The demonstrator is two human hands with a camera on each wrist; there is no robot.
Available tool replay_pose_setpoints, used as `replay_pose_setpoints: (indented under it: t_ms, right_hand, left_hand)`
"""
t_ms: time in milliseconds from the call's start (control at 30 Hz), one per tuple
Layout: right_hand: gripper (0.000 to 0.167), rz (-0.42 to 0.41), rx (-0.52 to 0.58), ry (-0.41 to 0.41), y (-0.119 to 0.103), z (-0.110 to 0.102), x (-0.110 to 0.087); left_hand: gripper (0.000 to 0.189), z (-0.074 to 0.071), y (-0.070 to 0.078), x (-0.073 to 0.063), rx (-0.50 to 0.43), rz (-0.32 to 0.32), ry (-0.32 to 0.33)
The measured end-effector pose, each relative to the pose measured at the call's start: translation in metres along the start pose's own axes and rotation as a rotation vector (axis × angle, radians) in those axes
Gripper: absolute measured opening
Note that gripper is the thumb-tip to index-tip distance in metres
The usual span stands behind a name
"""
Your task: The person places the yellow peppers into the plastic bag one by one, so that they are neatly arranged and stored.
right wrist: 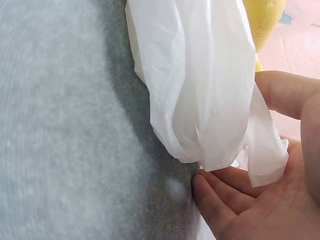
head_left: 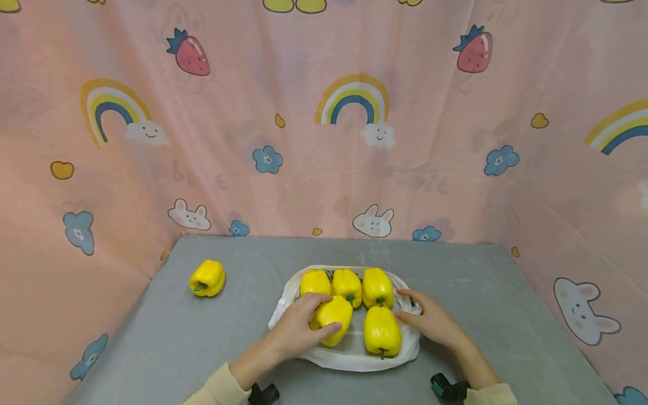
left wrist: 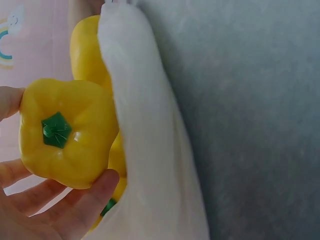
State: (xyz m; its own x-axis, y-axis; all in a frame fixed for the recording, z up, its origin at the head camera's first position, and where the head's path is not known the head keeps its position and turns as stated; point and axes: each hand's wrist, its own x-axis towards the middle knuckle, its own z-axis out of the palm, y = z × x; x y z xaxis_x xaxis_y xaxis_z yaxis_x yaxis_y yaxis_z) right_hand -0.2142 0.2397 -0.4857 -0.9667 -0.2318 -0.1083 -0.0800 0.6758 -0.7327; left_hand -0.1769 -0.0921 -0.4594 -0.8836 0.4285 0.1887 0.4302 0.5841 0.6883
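My left hand [head_left: 298, 329] grips a yellow bell pepper [head_left: 335, 319] between thumb and fingers, over the left part of a white plastic bag [head_left: 349, 363]. In the left wrist view the pepper's green stem [left wrist: 56, 130] faces the camera. Along the bag's right side is my right hand [head_left: 437, 320], thumb and fingers spread apart. The right wrist view has a loose bag flap [right wrist: 267, 155] lying between its thumb and straight fingers. Beside that thumb sits another yellow pepper [head_left: 382, 331]. Three more peppers [head_left: 377, 287] line the back of the bag.
A single yellow pepper [head_left: 207, 278] lies on the grey table [head_left: 167, 337], well left of the bag. Behind the table hangs a pink patterned curtain [head_left: 228, 112]. Black devices [head_left: 450, 388] show near both wrists.
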Motion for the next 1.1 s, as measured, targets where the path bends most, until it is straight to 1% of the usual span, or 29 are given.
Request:
replay_pose_setpoints:
  t_ms: [233,367,467,633,867,1100]
  right_hand:
    - [0.066,-0.008,0.001,0.004,0.001,0.000,0.000]
    - [0.066,-0.014,0.005,0.005,0.002,0.000,0.001]
    - [0.066,-0.015,0.005,0.006,0.002,0.000,0.001]
    - [0.066,-0.020,0.003,0.010,0.003,0.000,0.001]
    - [0.066,-0.020,-0.001,0.013,0.003,0.000,0.001]
    - [0.066,-0.018,-0.005,0.014,0.003,0.000,0.001]
  left_hand:
    - [0.064,0.012,0.000,-0.001,-0.017,-0.044,-0.060]
    - [0.064,0.018,-0.001,0.000,-0.018,-0.070,-0.068]
    - [0.065,0.021,-0.001,0.000,-0.009,-0.088,-0.062]
    - [0.066,0.027,-0.001,0.001,0.021,-0.100,-0.043]
    - [0.066,0.033,0.001,0.002,0.073,-0.108,0.009]
    - [0.068,0.035,0.003,0.003,0.073,-0.141,0.027]
